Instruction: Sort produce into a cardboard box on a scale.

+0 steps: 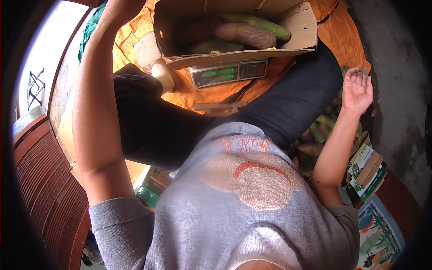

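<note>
Grey sweater [234, 216] fills the near view, dark trousers [288, 103] beyond it. Past the knees a scale [229, 73] sits on orange cloth [342, 36], bearing a cardboard box [302, 27] of long gourds [245, 35]. Left of the box, the left hand [118, 6] runs out of frame; grip unclear. Right of the scale, the right hand [357, 90] hangs open above more gourds.

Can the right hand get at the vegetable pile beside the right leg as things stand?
Probably yes. The right hand hangs open, palm showing, holding nothing, directly over the pile of green and brown vegetables beside the dark trouser leg. Nothing lies between hand and pile, so a straight drop down looks free.
</note>
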Action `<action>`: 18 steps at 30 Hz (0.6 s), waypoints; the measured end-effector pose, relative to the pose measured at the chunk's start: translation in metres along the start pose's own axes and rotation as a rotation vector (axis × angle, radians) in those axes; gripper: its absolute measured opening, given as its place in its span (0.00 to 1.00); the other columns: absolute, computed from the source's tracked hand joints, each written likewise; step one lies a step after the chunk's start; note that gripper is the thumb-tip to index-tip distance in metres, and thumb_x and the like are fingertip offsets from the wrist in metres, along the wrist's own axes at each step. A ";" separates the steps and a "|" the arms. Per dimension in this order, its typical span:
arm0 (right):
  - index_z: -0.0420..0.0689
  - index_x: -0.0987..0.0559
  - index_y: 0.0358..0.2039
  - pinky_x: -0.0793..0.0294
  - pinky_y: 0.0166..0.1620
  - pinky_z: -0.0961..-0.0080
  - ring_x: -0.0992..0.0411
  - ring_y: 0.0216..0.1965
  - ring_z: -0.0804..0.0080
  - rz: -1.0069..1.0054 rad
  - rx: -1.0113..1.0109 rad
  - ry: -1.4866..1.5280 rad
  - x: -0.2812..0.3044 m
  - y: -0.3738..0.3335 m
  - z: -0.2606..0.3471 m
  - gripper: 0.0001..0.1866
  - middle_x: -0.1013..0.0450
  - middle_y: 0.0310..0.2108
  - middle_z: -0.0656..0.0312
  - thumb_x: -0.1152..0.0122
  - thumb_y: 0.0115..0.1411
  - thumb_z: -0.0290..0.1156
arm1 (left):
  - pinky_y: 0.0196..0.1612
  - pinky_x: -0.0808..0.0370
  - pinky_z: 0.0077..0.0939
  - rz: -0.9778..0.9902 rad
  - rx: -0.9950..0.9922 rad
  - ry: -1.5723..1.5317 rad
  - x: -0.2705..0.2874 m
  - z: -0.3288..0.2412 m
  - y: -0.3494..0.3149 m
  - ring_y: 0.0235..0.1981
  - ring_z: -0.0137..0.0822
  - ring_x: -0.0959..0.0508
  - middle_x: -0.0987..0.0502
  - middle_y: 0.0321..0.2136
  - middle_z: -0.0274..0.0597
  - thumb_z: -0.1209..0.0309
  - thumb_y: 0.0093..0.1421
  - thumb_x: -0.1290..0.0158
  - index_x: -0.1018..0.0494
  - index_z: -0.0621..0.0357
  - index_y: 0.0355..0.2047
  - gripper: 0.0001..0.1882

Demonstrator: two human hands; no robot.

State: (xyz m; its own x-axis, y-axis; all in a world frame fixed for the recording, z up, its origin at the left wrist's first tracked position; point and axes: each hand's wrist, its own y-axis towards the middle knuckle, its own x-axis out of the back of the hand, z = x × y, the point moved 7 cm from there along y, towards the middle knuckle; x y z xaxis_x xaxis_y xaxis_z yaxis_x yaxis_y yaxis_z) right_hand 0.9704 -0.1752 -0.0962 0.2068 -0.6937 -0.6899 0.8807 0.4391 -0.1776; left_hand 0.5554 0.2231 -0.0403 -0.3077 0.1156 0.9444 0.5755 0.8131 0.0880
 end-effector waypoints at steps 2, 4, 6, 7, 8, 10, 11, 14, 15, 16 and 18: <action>0.32 0.31 0.56 0.30 0.58 0.54 0.31 0.51 0.53 0.047 -0.011 -0.075 -0.010 -0.001 -0.005 0.20 0.30 0.49 0.44 0.46 0.67 0.29 | 0.61 0.29 0.42 0.006 0.012 0.020 -0.005 0.006 0.005 0.60 0.51 0.27 0.26 0.60 0.49 0.66 0.64 0.43 0.26 0.48 0.59 0.21; 0.32 0.30 0.56 0.30 0.58 0.55 0.31 0.50 0.54 0.068 -0.019 -0.126 -0.017 -0.004 -0.012 0.20 0.29 0.48 0.45 0.47 0.68 0.30 | 0.62 0.30 0.42 -0.001 -0.001 0.012 -0.006 0.007 0.007 0.60 0.51 0.27 0.26 0.60 0.49 0.66 0.64 0.43 0.26 0.48 0.59 0.21; 0.32 0.29 0.56 0.30 0.58 0.56 0.30 0.49 0.55 0.090 -0.029 -0.174 -0.022 -0.007 -0.020 0.20 0.28 0.47 0.46 0.47 0.68 0.31 | 0.62 0.30 0.42 -0.007 -0.013 0.008 -0.004 0.006 0.006 0.61 0.51 0.27 0.27 0.60 0.49 0.67 0.64 0.43 0.26 0.49 0.58 0.21; 0.33 0.29 0.56 0.30 0.58 0.57 0.30 0.49 0.56 0.102 -0.035 -0.226 -0.022 -0.008 -0.022 0.20 0.28 0.48 0.47 0.47 0.68 0.31 | 0.62 0.30 0.42 -0.008 -0.004 -0.002 -0.001 -0.002 0.002 0.61 0.51 0.27 0.27 0.60 0.49 0.67 0.64 0.44 0.26 0.50 0.58 0.21; 0.34 0.29 0.56 0.30 0.58 0.58 0.30 0.49 0.57 0.115 -0.040 -0.277 -0.022 -0.010 -0.024 0.19 0.28 0.48 0.47 0.47 0.69 0.31 | 0.62 0.30 0.42 -0.010 0.006 -0.012 -0.001 -0.006 0.001 0.61 0.51 0.27 0.27 0.60 0.50 0.68 0.64 0.44 0.26 0.51 0.58 0.21; 0.34 0.28 0.56 0.30 0.57 0.58 0.29 0.49 0.58 0.122 -0.039 -0.323 -0.022 -0.012 -0.027 0.19 0.28 0.48 0.48 0.48 0.69 0.31 | 0.62 0.30 0.42 -0.010 -0.013 -0.026 -0.002 -0.007 0.004 0.61 0.51 0.28 0.27 0.60 0.50 0.68 0.64 0.44 0.26 0.52 0.58 0.21; 0.34 0.28 0.56 0.29 0.57 0.58 0.29 0.49 0.59 0.130 -0.040 -0.364 -0.023 -0.013 -0.029 0.19 0.28 0.48 0.48 0.48 0.69 0.31 | 0.63 0.30 0.42 -0.011 -0.031 -0.036 -0.002 -0.008 0.005 0.61 0.51 0.28 0.27 0.60 0.50 0.68 0.64 0.44 0.26 0.53 0.58 0.21; 0.35 0.28 0.55 0.29 0.56 0.59 0.28 0.48 0.60 0.155 -0.029 -0.420 -0.029 -0.017 -0.032 0.18 0.27 0.47 0.49 0.49 0.70 0.31 | 0.62 0.30 0.43 -0.066 -0.128 -0.027 -0.001 -0.011 0.006 0.61 0.52 0.28 0.26 0.59 0.51 0.70 0.63 0.43 0.25 0.56 0.57 0.20; 0.35 0.28 0.55 0.29 0.56 0.59 0.28 0.48 0.60 0.159 -0.032 -0.412 -0.031 -0.019 -0.034 0.18 0.27 0.47 0.49 0.49 0.70 0.31 | 0.62 0.30 0.43 -0.070 -0.126 -0.019 -0.002 -0.007 0.007 0.61 0.52 0.28 0.26 0.59 0.51 0.70 0.63 0.43 0.25 0.56 0.57 0.20; 0.34 0.28 0.55 0.28 0.55 0.59 0.27 0.48 0.60 0.205 -0.033 -0.428 -0.038 -0.022 -0.038 0.17 0.26 0.46 0.49 0.49 0.70 0.30 | 0.62 0.30 0.43 -0.091 -0.175 -0.028 0.000 -0.006 0.008 0.60 0.53 0.28 0.26 0.59 0.52 0.71 0.63 0.43 0.25 0.57 0.56 0.20; 0.34 0.28 0.55 0.27 0.55 0.60 0.26 0.47 0.61 0.260 -0.013 -0.451 -0.045 -0.022 -0.038 0.17 0.25 0.45 0.49 0.49 0.70 0.30 | 0.62 0.30 0.44 -0.177 -0.311 -0.056 -0.008 -0.008 0.014 0.60 0.54 0.27 0.25 0.57 0.54 0.75 0.60 0.43 0.24 0.59 0.54 0.20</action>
State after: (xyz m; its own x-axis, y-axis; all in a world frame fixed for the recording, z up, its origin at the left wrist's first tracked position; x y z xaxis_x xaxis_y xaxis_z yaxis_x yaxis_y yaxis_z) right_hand 0.9253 -0.1318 -0.0875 0.5838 -0.7365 -0.3417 0.7710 0.6348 -0.0510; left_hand 0.5720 0.2292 -0.0445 -0.4595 0.0265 0.8878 0.7096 0.6121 0.3489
